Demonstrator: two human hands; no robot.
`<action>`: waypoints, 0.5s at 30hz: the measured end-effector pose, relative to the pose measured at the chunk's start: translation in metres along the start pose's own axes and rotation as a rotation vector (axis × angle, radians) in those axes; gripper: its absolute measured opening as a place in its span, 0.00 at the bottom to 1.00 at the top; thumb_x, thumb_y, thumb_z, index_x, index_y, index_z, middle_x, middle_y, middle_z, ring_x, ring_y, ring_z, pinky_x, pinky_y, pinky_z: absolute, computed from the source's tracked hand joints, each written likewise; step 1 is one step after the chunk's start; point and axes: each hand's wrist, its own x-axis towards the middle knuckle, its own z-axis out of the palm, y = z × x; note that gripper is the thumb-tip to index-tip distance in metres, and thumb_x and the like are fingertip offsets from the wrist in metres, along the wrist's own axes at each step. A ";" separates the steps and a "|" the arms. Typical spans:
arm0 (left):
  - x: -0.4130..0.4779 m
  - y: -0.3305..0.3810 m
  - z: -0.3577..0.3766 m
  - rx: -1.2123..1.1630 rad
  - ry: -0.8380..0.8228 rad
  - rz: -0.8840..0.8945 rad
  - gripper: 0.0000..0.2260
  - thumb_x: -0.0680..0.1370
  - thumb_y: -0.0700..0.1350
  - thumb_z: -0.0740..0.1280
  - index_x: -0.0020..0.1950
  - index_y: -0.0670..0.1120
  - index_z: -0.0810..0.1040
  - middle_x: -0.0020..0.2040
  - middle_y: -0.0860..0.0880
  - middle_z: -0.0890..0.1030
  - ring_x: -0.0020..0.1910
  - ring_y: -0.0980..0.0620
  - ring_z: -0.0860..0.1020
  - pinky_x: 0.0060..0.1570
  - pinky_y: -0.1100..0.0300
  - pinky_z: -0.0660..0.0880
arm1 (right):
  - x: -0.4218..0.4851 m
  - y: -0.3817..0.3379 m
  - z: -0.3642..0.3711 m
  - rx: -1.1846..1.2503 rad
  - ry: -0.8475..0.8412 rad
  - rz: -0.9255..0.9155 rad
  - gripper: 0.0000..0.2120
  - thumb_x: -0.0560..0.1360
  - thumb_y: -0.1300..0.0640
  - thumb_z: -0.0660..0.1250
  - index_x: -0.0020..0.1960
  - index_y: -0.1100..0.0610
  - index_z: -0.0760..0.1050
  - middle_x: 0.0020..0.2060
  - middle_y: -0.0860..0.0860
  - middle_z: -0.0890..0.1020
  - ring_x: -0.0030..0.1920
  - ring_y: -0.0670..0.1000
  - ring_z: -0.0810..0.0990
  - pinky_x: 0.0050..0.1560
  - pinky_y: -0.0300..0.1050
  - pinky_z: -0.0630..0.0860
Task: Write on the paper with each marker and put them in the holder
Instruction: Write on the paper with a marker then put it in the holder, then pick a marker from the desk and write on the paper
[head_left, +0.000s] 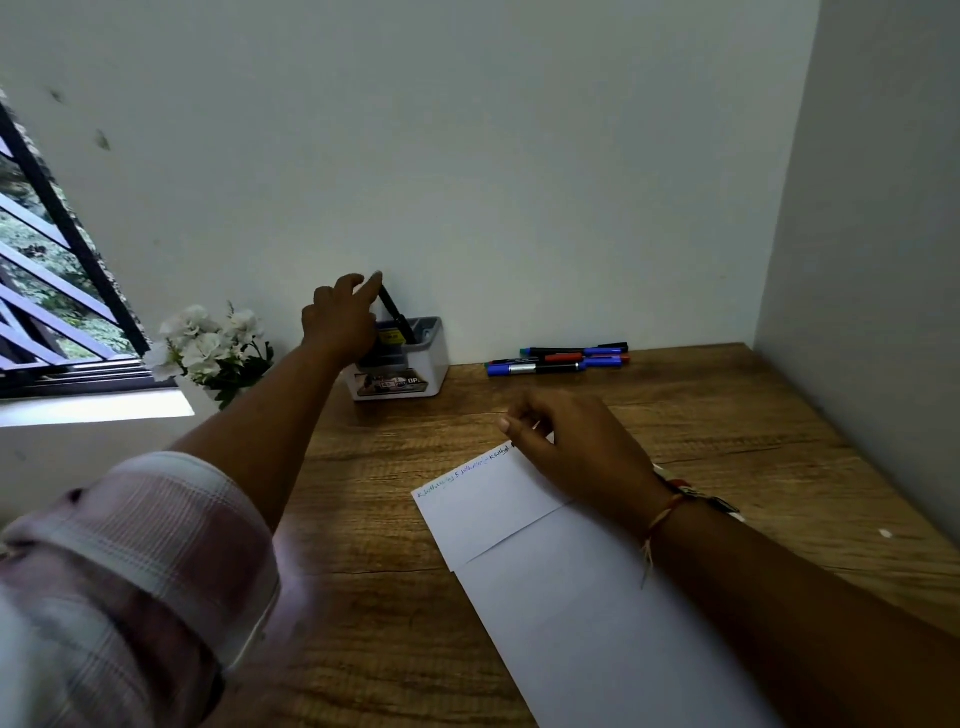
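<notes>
A white and grey holder (434, 364) stands on the wooden desk against the back wall. A black marker (397, 317) leans in it, lower end inside. My left hand (340, 322) reaches over the holder and pinches the marker's top end with its fingertips. White paper (571, 597) lies in front of me, with a line of coloured writing along its far edge. My right hand (576, 452) rests on the paper's far corner, fingers loosely curled, holding nothing. Several markers (561, 358), blue, red and black, lie in a pile to the right of the holder.
A bunch of white flowers (208, 345) stands left of the holder by the barred window (47, 291). A side wall (857, 260) bounds the desk on the right. Bare wooden desk (374, 493) shows between the holder and the paper.
</notes>
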 end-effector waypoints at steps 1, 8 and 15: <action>-0.003 0.004 -0.002 -0.037 0.095 0.013 0.25 0.80 0.43 0.62 0.77 0.51 0.61 0.75 0.44 0.63 0.70 0.37 0.63 0.64 0.43 0.65 | 0.001 0.000 0.000 -0.006 0.004 0.006 0.09 0.80 0.45 0.67 0.50 0.49 0.81 0.44 0.43 0.82 0.45 0.43 0.79 0.44 0.42 0.75; -0.059 0.081 0.007 -0.432 0.363 0.404 0.08 0.79 0.43 0.64 0.56 0.45 0.79 0.53 0.45 0.79 0.54 0.46 0.75 0.54 0.50 0.72 | 0.003 0.003 -0.002 -0.125 0.003 0.116 0.08 0.79 0.48 0.68 0.50 0.51 0.82 0.45 0.47 0.84 0.47 0.47 0.81 0.45 0.45 0.77; -0.064 0.114 0.054 -0.365 -0.275 0.280 0.20 0.82 0.46 0.61 0.74 0.48 0.67 0.71 0.44 0.72 0.68 0.44 0.71 0.66 0.51 0.68 | 0.000 -0.001 -0.005 -0.182 -0.019 0.136 0.08 0.79 0.49 0.68 0.50 0.52 0.82 0.46 0.48 0.85 0.46 0.47 0.80 0.43 0.43 0.74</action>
